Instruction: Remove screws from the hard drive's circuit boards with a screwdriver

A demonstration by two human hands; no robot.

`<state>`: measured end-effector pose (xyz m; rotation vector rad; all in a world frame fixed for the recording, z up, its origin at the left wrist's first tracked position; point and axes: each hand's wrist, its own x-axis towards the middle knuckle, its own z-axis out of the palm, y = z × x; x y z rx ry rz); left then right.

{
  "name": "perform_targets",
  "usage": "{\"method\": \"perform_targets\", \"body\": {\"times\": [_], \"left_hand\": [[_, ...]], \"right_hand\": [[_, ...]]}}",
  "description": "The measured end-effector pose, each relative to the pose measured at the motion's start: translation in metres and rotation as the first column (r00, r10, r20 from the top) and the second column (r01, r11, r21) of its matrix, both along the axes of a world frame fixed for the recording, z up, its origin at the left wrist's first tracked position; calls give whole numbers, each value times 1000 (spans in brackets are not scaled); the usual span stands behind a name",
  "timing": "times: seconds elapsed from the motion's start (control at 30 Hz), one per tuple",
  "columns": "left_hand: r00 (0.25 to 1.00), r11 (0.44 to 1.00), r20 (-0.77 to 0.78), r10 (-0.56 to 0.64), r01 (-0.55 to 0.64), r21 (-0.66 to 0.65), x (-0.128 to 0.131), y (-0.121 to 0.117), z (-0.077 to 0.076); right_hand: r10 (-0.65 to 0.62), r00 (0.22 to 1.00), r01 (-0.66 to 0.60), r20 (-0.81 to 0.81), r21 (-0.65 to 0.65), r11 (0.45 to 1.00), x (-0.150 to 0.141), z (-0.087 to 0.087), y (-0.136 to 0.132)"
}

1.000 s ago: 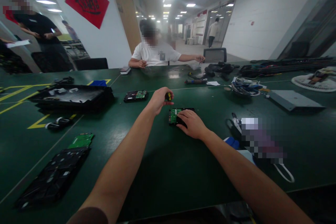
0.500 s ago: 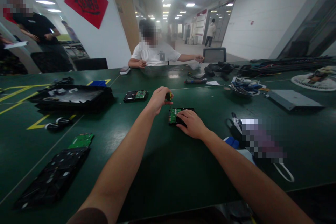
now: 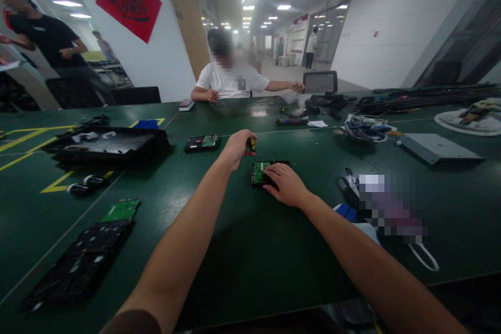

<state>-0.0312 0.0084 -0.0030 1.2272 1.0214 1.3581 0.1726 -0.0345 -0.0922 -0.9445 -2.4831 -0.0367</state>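
Observation:
My left hand (image 3: 237,149) is closed around the yellow-and-black handle of a screwdriver (image 3: 251,144), which stands nearly upright with its thin shaft reaching down to the hard drive (image 3: 258,173). The drive lies flat on the green table, its green circuit board facing up. My right hand (image 3: 287,183) rests over the drive's right part, fingers on top and thumb at the near edge, holding it against the table. The fingers hide much of the board, and where exactly the screwdriver tip sits is too small to make out.
Another hard drive (image 3: 201,143) lies to the left, beyond my left forearm. Black trays (image 3: 109,143) and a stack of dark drives (image 3: 78,261) sit farther left. On the right are bundled cables (image 3: 366,129) and a grey metal box (image 3: 440,148). Across the table sits a person (image 3: 230,81).
The screwdriver handle has turned slightly in my left hand, while both hands and the hard drive keep their places. In the background, people have shifted position.

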Motion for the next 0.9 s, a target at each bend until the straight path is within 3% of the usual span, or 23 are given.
{"method": "perform_targets", "body": {"times": [0.1,0.23,0.33,0.5,0.73,0.9], "left_hand": [[998,999,-44,-44,45,16,0,-2,1],[986,983,50,-156,160,-92,0,-3,2],[991,986,81,-108,117,-116,0,0,1],[998,1000,-64,29,-28,13,0,0,1],[990,985,57,-133,138,-107,2,-2,1],[1000,1000,-6,-5,4,-30,0,-1,1]], "right_hand": [[-3,1000,3,-1,-4,1000,0,0,0],[0,1000,0,-6,1,1000,0,-1,0],[-3,1000,3,-2,5,1000,0,-1,0],[-10,1000,10,15,8,1000,0,0,0],[5,1000,-5,-6,10,1000,0,-2,0],[-2,1000,2,3,4,1000,-1,-1,0]]}}
